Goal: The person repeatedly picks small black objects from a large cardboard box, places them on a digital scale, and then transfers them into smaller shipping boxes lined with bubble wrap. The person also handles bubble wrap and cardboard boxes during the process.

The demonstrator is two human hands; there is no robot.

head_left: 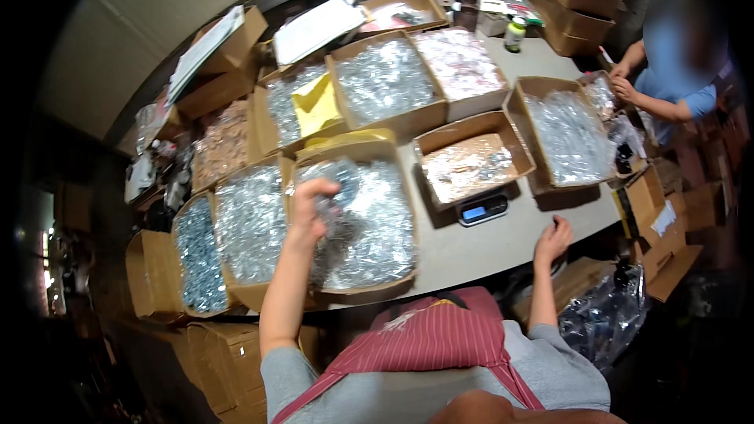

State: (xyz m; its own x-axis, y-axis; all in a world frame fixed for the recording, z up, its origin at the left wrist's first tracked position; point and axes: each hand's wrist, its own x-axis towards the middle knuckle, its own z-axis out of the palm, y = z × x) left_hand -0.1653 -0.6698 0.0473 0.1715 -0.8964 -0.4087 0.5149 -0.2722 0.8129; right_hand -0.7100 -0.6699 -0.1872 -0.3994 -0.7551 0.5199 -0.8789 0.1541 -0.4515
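My left hand [312, 208] is raised over an open cardboard box [369, 288] filled with clear plastic bags of small silvery parts, and it grips one such bag [339, 188]. My right hand [553, 240] rests near the front edge of the grey table [503, 243], fingers curled, holding nothing that I can see. A small digital scale [482, 209] sits between my two hands, with a box of bagged parts [469, 165] on top of it.
Several more open boxes of bagged parts cover the table. A yellow sheet [316, 104] lies in one. Another person [671, 71] works at the far right end. A bottle [514, 34] stands at the back. Cartons and a plastic bag [605, 314] sit on the floor.
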